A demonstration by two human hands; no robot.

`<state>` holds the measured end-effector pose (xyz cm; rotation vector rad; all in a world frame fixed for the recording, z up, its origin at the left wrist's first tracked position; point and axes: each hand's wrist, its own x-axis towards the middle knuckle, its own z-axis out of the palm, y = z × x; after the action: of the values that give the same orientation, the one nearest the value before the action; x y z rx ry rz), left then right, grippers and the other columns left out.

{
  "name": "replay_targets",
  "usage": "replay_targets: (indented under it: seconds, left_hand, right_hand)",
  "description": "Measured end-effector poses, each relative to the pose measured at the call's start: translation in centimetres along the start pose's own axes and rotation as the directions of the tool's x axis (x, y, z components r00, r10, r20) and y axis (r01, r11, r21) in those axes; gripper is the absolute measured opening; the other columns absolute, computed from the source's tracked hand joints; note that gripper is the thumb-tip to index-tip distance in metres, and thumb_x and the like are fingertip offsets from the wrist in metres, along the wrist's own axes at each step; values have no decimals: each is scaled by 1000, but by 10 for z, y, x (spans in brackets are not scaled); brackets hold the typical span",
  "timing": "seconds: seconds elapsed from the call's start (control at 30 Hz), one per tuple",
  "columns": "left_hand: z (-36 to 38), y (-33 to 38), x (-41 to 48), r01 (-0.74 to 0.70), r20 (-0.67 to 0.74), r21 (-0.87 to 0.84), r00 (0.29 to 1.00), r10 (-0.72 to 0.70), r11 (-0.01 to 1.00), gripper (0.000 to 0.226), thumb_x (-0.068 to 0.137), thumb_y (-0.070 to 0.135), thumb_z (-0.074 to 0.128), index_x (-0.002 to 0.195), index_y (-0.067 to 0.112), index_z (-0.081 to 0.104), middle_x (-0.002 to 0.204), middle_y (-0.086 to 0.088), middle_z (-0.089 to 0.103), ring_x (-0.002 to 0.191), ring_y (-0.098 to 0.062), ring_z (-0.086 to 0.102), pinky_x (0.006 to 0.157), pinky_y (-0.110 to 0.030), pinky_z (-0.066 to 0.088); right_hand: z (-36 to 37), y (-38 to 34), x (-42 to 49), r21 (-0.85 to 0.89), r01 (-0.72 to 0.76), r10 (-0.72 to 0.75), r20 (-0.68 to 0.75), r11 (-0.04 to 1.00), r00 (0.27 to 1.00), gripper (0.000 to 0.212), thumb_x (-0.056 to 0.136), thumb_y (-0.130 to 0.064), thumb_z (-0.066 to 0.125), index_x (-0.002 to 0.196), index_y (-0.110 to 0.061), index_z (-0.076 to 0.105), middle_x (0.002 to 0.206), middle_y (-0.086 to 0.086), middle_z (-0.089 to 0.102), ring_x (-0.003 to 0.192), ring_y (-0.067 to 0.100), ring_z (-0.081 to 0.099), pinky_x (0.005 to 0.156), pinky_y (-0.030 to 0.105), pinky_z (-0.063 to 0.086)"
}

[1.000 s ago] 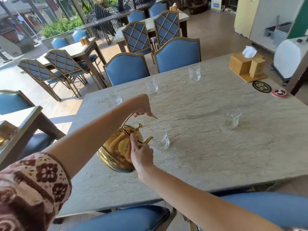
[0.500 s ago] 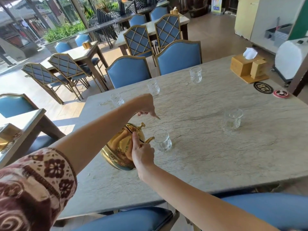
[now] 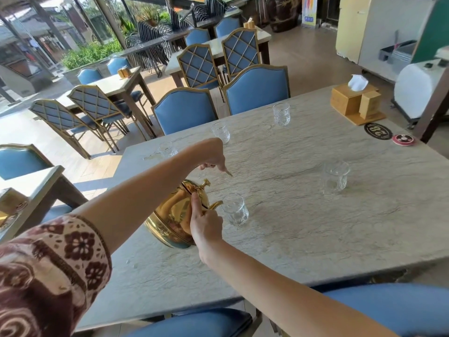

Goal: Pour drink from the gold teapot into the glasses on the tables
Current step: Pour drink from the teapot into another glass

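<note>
Head view: shiny gold metal teapot [image 3: 177, 215] tipped forward over the grey marble-look table [image 3: 303, 227], spout at the rim of the nearest clear cut-glass tumbler [image 3: 234, 210]. Versus a second ago it sits a touch more upright, spout still on the same glass, so I'd judge this pour is ending, though no stream is visible. Left hand [image 3: 210, 158] clenched on the raised handle, right hand [image 3: 205, 222] has its thumb pressed on the lid, other fingers curled. Four more tumblers wait, nearest is the right-side tumbler [image 3: 336, 177]
</note>
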<state>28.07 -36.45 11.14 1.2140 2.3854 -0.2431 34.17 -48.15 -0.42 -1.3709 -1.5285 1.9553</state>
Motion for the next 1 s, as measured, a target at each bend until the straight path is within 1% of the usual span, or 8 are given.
replay_targets:
  seconds: [0.23, 0.3, 0.4, 0.6, 0.67, 0.8, 0.93, 1.0]
  left_hand:
    - [-3, 2, 0, -7, -19, 35, 1000, 8, 999, 38, 85, 18, 70, 109, -11, 65, 79, -15, 58, 51, -20, 46, 50, -26, 38]
    - [-3, 2, 1, -13, -25, 48, 1000, 14, 999, 34, 84, 18, 71, 104, -9, 66, 70, -12, 57, 49, -19, 46, 49, -25, 39]
    - [-3, 2, 1, -22, -34, 70, 999, 24, 997, 25, 84, 17, 72, 93, -5, 66, 61, -8, 54, 47, -19, 47, 49, -25, 40]
    - [0, 0, 5, -14, -45, 44, 999, 16, 999, 33, 84, 17, 72, 101, -10, 68, 69, -13, 58, 48, -19, 47, 50, -25, 40]
    - [1, 0, 7, -7, -39, 41, 999, 8, 999, 27, 84, 17, 72, 93, -8, 67, 74, -15, 60, 50, -20, 48, 50, -25, 40]
    - [2, -1, 12, 9, -46, 43, 999, -7, 999, 28, 84, 17, 71, 67, 2, 55, 59, -8, 53, 47, -18, 48, 49, -25, 40]
    - [4, -1, 13, 10, -27, 43, 1000, -9, 999, 30, 84, 16, 71, 64, 2, 53, 58, -8, 52, 47, -19, 47, 50, -26, 40]
    - [6, -1, 13, 11, -19, 41, 1000, -11, 999, 30, 85, 16, 71, 65, 2, 53, 58, -8, 52, 47, -18, 47, 49, -25, 40]
  right_hand:
    - [3, -3, 3, 57, -15, 16, -18, 998, 1000, 169, 14, -109, -5, 120, 3, 64, 125, 23, 64, 117, 39, 62, 96, 47, 53]
    - [2, -3, 2, 68, -26, 26, -3, 997, 1000, 163, 22, -110, -2, 120, 3, 64, 125, 23, 64, 118, 39, 62, 91, 46, 52]
    - [0, -4, 0, 43, -5, 5, 7, 999, 1000, 119, 68, -96, 23, 120, 2, 63, 127, 24, 62, 118, 39, 62, 100, 49, 53]
    - [0, 0, 5, 42, -24, 23, 28, 999, 999, 106, 79, -88, 30, 121, 4, 63, 128, 24, 62, 118, 39, 62, 101, 49, 54]
    - [-2, -2, 3, 48, -21, 20, 19, 999, 1000, 114, 73, -93, 26, 120, 3, 64, 127, 24, 62, 117, 39, 62, 101, 50, 54]
    - [2, 2, 7, 75, -3, 2, 11, 997, 1000, 161, 21, -109, -1, 117, 0, 67, 123, 23, 65, 115, 38, 64, 100, 51, 55]
    - [0, 4, 7, 42, 5, -5, 2, 999, 1000, 148, 37, -107, 5, 120, 0, 66, 125, 22, 64, 116, 37, 63, 101, 50, 54]
    - [1, 9, 10, 36, 3, -3, 0, 999, 1000, 153, 31, -108, 0, 116, 0, 68, 123, 22, 66, 115, 37, 64, 99, 50, 55]
